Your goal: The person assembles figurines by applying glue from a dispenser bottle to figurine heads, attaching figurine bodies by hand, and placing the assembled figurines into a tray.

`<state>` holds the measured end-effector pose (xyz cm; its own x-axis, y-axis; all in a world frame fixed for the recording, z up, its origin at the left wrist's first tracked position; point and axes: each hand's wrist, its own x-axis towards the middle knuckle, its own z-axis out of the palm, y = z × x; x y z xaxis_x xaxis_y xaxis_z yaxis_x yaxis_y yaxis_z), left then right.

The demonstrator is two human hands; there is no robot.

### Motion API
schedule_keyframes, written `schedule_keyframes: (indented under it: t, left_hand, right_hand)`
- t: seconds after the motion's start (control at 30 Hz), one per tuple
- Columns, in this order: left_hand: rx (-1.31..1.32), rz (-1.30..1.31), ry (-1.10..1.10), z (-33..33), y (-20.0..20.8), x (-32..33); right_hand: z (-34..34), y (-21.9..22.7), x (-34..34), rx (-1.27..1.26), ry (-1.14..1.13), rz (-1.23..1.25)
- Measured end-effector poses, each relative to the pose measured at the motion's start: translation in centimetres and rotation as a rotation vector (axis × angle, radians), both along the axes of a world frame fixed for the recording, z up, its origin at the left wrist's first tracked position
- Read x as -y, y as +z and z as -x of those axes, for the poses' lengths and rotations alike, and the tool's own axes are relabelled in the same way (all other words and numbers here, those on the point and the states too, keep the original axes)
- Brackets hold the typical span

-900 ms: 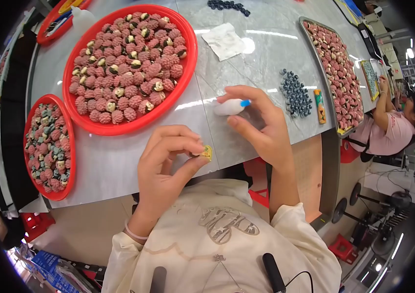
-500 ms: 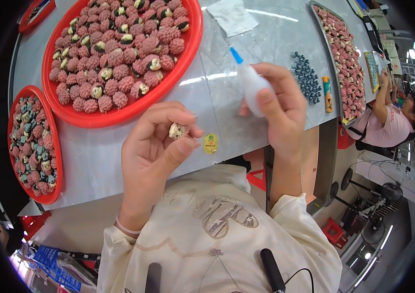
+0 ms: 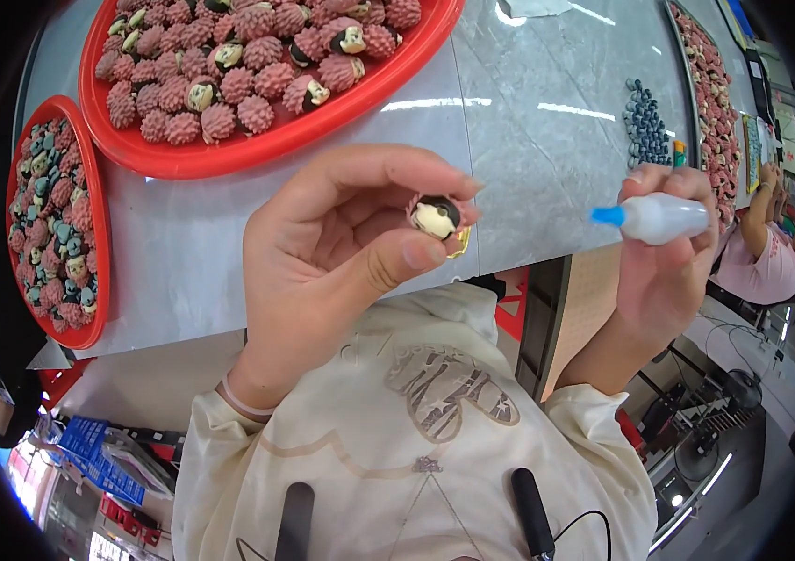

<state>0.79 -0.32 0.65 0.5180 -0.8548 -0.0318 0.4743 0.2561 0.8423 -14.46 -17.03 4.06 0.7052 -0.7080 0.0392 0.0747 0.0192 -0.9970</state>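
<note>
My left hand (image 3: 313, 252) pinches a small moulded piece (image 3: 436, 219) between thumb and fingers. A cream face with a dark patch above it shows on the piece, and pink edges show beside it. Off to the right, my right hand (image 3: 666, 290) is closed around a translucent white squeeze bottle (image 3: 670, 219). The bottle lies nearly level, its blue nozzle (image 3: 607, 216) pointing left toward the piece but well apart from it. Behind my left fingertips a gold sticker (image 3: 463, 245) on the table is mostly hidden.
A big red tray (image 3: 257, 161) of similar pink pieces sits at the far left, beside a smaller red tray (image 3: 106, 252) of pink and blue-grey pieces. Small dark blue pieces (image 3: 646, 126) lie near a metal tray (image 3: 692, 65). A person (image 3: 760, 248) sits at the far right.
My right hand has moved right and tipped the bottle from nozzle-up to nearly level. The piece in my left hand now shows its dark patch. My view has shifted, putting the trays higher.
</note>
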Motion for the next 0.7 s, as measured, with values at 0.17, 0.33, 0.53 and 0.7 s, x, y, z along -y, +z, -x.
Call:
schedule_keyframes:
  t: [0.17, 0.33, 0.53, 0.7]
  left_hand:
    - [0.111, -0.002, 0.097, 0.4, -0.3, 0.3]
    - [0.062, 0.017, 0.077, 0.3, -0.3, 0.1]
    - [0.037, -0.007, 0.075, 0.4, -0.3, 0.1]
    - [0.045, -0.025, 0.067, 0.3, -0.1, 0.1]
  right_hand:
    - [-0.7, 0.4, 0.1, 0.114, 0.253, 0.033]
    - [-1.3, 0.8, 0.6, 0.073, 0.335, 0.171]
    - [-1.8, 1.3, 0.2, -0.070, 0.250, 0.259]
    - [-1.8, 2.6, -0.3, -0.158, 0.218, 0.487]
